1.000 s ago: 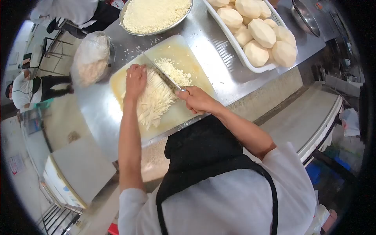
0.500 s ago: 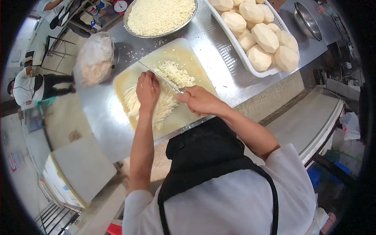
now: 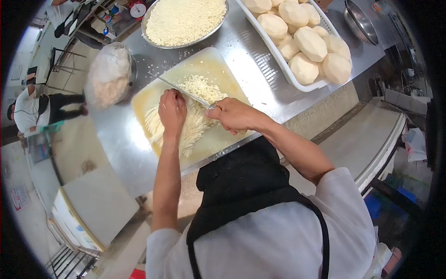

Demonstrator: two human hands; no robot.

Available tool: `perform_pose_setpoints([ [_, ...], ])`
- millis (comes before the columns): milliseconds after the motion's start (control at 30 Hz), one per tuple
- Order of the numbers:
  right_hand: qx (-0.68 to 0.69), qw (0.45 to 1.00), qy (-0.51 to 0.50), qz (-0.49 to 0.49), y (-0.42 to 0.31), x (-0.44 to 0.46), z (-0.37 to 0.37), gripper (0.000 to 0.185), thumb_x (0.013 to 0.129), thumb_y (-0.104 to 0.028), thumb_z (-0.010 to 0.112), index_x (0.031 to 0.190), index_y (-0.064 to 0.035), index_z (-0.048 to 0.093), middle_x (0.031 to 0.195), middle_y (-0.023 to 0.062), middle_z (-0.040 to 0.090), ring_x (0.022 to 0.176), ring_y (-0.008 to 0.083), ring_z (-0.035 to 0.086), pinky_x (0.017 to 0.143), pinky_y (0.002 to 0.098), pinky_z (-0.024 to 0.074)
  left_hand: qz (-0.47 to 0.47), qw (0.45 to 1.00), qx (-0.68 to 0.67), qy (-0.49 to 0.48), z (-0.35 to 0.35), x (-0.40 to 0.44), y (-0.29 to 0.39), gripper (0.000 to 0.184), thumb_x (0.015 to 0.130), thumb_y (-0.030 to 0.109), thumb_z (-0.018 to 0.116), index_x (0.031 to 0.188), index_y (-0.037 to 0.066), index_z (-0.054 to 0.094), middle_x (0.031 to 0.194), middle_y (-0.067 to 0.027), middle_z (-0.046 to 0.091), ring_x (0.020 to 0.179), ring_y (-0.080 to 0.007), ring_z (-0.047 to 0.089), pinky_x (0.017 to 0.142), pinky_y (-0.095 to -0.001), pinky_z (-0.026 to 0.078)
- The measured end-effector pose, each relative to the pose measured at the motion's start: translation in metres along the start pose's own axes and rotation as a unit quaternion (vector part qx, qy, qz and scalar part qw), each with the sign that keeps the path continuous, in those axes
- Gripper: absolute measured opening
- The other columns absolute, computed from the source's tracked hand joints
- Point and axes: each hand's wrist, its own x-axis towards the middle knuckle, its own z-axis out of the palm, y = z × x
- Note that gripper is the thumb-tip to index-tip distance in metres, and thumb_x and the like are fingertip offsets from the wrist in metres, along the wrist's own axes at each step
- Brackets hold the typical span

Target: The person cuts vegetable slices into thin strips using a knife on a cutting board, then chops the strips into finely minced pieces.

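My right hand [image 3: 236,115] is closed round the handle of a kitchen knife [image 3: 188,94], whose blade slants up and left across the cutting board [image 3: 216,63]. My left hand [image 3: 173,111] has its fingers curled down on a bunch of pale vegetable strips [image 3: 194,130], its fingertips close beside the blade. Strips fan out on both sides of this hand. On the blade's far side lies a heap of small diced pieces [image 3: 203,86]. The board is yellowed and rests on a steel table [image 3: 111,139].
A metal bowl of diced pieces [image 3: 185,21] stands beyond the board. Peeled pale root vegetables [image 3: 310,44] fill a white plastic basket [image 3: 281,63] at the right. A plastic-covered container [image 3: 110,74] is at the left. Another person [image 3: 35,109] stands farther off. Metal bowls [image 3: 361,23] sit far right.
The view has shifted slightly. The knife is still against the strips, and both hands keep nearly the same place on the board.
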Motion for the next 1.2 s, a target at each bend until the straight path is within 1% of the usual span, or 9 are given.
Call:
perform_pose_setpoints([
  [167, -0.013, 1.000, -0.009, 0.011, 0.020, 0.025, 0.005, 0.041, 0.105, -0.040, 0.058, 0.091, -0.0018, 0.060, 0.058, 0.0046, 0.052, 0.047, 0.0151, 0.055, 0.038, 0.0328, 0.0353, -0.005, 1.000, 0.021, -0.007, -0.002, -0.001, -0.002, 0.008, 0.086, 0.001, 0.062, 0.094, 0.001, 0.064, 0.094, -0.0179, 0.065, 0.093, -0.0411, 0.062, 0.079, -0.0507, 0.050],
  [467, -0.063, 0.997, -0.017, 0.038, 0.016, 0.023, -0.006, 0.041, 0.104, -0.042, 0.059, 0.092, -0.0028, 0.061, 0.057, 0.0044, 0.051, 0.045, 0.0149, 0.053, 0.036, 0.0328, 0.0355, 0.004, 1.000, 0.018, 0.010, 0.006, -0.003, -0.010, 0.008, 0.085, 0.001, 0.063, 0.092, -0.001, 0.064, 0.093, -0.0190, 0.065, 0.090, -0.0417, 0.060, 0.079, -0.0525, 0.048],
  [567, -0.034, 0.999, -0.007, 0.014, -0.010, -0.011, -0.011, 0.042, 0.104, -0.042, 0.060, 0.090, -0.0026, 0.061, 0.057, 0.0045, 0.051, 0.043, 0.0153, 0.052, 0.036, 0.0327, 0.0355, -0.013, 1.000, 0.012, 0.006, 0.003, -0.004, 0.000, 0.006, 0.084, 0.000, 0.063, 0.090, -0.001, 0.064, 0.092, -0.0190, 0.065, 0.090, -0.0416, 0.060, 0.079, -0.0524, 0.048],
  [667, -0.042, 0.999, -0.014, 0.004, 0.009, 0.006, -0.005, 0.048, 0.102, -0.045, 0.058, 0.094, 0.0013, 0.064, 0.061, 0.0080, 0.056, 0.048, 0.0190, 0.057, 0.041, 0.0365, 0.0430, -0.007, 1.000, 0.023, 0.008, 0.001, -0.006, 0.001, 0.005, 0.084, 0.000, 0.063, 0.088, -0.001, 0.064, 0.090, -0.0192, 0.065, 0.088, -0.0414, 0.060, 0.079, -0.0521, 0.048],
  [767, -0.081, 0.996, -0.022, 0.011, 0.012, 0.017, -0.011, 0.049, 0.102, -0.046, 0.057, 0.091, 0.0012, 0.064, 0.061, 0.0082, 0.056, 0.049, 0.0196, 0.058, 0.040, 0.0366, 0.0430, 0.001, 0.999, 0.022, 0.024, 0.003, -0.004, -0.006, 0.004, 0.083, 0.001, 0.064, 0.087, -0.001, 0.064, 0.090, -0.0193, 0.065, 0.087, -0.0413, 0.059, 0.079, -0.0519, 0.048],
  [867, -0.078, 0.997, 0.006, 0.001, -0.006, -0.009, -0.010, 0.045, 0.103, -0.044, 0.061, 0.087, -0.0027, 0.061, 0.057, 0.0055, 0.052, 0.044, 0.0155, 0.053, 0.035, 0.0330, 0.0355, -0.008, 1.000, 0.014, 0.017, 0.001, -0.008, 0.002, 0.004, 0.083, 0.001, 0.064, 0.087, -0.001, 0.064, 0.089, -0.0191, 0.065, 0.087, -0.0413, 0.059, 0.079, -0.0521, 0.048],
  [933, -0.051, 0.998, -0.006, 0.021, 0.013, 0.008, -0.006, 0.046, 0.103, -0.046, 0.061, 0.087, -0.0026, 0.061, 0.057, 0.0052, 0.052, 0.045, 0.0153, 0.054, 0.036, 0.0328, 0.0364, 0.001, 1.000, 0.013, 0.019, 0.000, -0.005, 0.001, 0.005, 0.083, 0.001, 0.064, 0.087, 0.000, 0.064, 0.088, -0.0186, 0.065, 0.088, -0.0414, 0.059, 0.080, -0.0520, 0.048],
  [1067, -0.060, 0.997, -0.026, 0.045, 0.027, 0.027, -0.005, 0.047, 0.103, -0.047, 0.062, 0.088, -0.0029, 0.062, 0.058, 0.0045, 0.052, 0.046, 0.0149, 0.054, 0.037, 0.0321, 0.0379, 0.003, 1.000, 0.021, 0.022, -0.002, -0.006, -0.001, 0.008, 0.085, 0.000, 0.063, 0.093, 0.000, 0.063, 0.092, -0.0180, 0.064, 0.090, -0.0415, 0.059, 0.082, -0.0513, 0.048],
  [1200, -0.036, 0.999, 0.016, -0.017, 0.023, -0.006, 0.009, 0.047, 0.106, -0.046, 0.059, 0.095, -0.0012, 0.064, 0.059, 0.0027, 0.053, 0.046, 0.0149, 0.054, 0.038, 0.0315, 0.0382, 0.036, 0.999, -0.011, 0.019, -0.013, -0.013, 0.013, 0.013, 0.089, -0.001, 0.061, 0.103, 0.000, 0.060, 0.099, -0.0192, 0.061, 0.095, -0.0412, 0.058, 0.084, -0.0507, 0.048],
])
